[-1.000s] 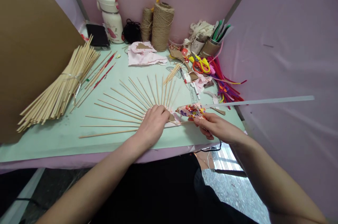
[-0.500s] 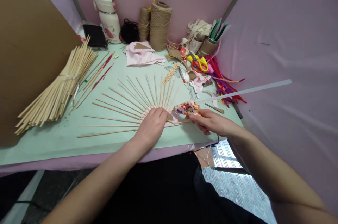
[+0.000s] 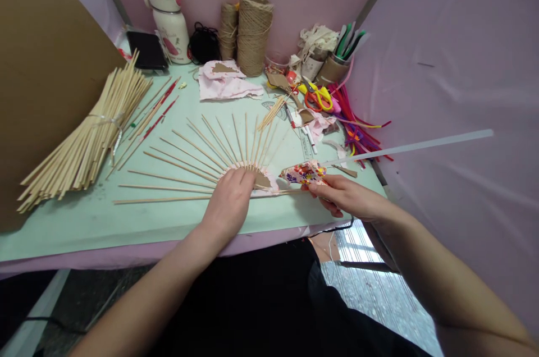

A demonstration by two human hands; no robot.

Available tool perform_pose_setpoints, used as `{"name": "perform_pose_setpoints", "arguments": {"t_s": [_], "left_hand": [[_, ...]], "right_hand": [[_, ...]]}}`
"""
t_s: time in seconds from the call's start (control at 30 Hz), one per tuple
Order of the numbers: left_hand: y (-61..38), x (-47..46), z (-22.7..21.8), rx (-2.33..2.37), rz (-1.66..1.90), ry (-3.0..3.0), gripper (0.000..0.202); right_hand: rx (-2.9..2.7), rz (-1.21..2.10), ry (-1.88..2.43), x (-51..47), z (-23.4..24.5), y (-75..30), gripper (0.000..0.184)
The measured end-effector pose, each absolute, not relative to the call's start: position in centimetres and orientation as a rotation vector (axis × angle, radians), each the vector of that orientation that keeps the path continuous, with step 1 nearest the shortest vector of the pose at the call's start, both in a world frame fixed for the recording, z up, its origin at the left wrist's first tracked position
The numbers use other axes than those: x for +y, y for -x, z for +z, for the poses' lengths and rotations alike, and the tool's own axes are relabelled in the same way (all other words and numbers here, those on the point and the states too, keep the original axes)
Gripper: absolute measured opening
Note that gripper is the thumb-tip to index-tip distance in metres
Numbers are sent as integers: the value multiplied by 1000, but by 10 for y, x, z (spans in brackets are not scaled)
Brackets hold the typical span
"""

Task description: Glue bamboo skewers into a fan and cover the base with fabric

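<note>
Thin wooden sticks lie spread in a fan on the pale green mat, meeting at a pink and brown paper hub. My left hand rests flat on the near side of that hub, fingers stretched out. My right hand grips a tool wrapped in flowered tape, with a long translucent glue stick pointing right from it. The wrapped tip sits just right of the hub.
A tied bundle of sticks lies at the left by a brown cardboard sheet. At the back stand a white flask, twine spools, scissors, pipe cleaners and a cup of tools. Pink cloth walls close in at the right.
My left hand has slid a little to the left off the hub's right part, showing the brown paper. The right hand's tool has tipped slightly, the glue stick's far end swinging up then down.
</note>
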State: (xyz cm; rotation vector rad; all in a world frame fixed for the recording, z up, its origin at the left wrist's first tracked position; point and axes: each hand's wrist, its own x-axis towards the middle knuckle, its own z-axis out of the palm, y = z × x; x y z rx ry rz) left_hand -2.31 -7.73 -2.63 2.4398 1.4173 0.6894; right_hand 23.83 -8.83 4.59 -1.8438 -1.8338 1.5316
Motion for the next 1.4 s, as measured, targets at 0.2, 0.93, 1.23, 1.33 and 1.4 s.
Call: {"name": "perform_pose_setpoints", "arguments": {"t_s": [0.2, 0.93, 1.23, 1.33, 1.4], "left_hand": [[25, -76, -22, 1428, 808, -2246, 14], [31, -89, -22, 1416, 1852, -1531, 11], [32, -88, -25, 1389, 1709, -1436, 13], [33, -88, -26, 1376, 1701, -1421, 12], [33, -88, -27, 1371, 1702, -1415, 12]], "right_hand": [[-1802, 1514, 1878, -92, 48, -250, 51], [-1884, 1617, 1824, -67, 52, -216, 48], [-1969, 1576, 1910, -65, 64, -205, 51], [-1986, 1568, 1921, -64, 64, -204, 51], [-1984, 1573, 1911, -64, 63, -205, 51]]}}
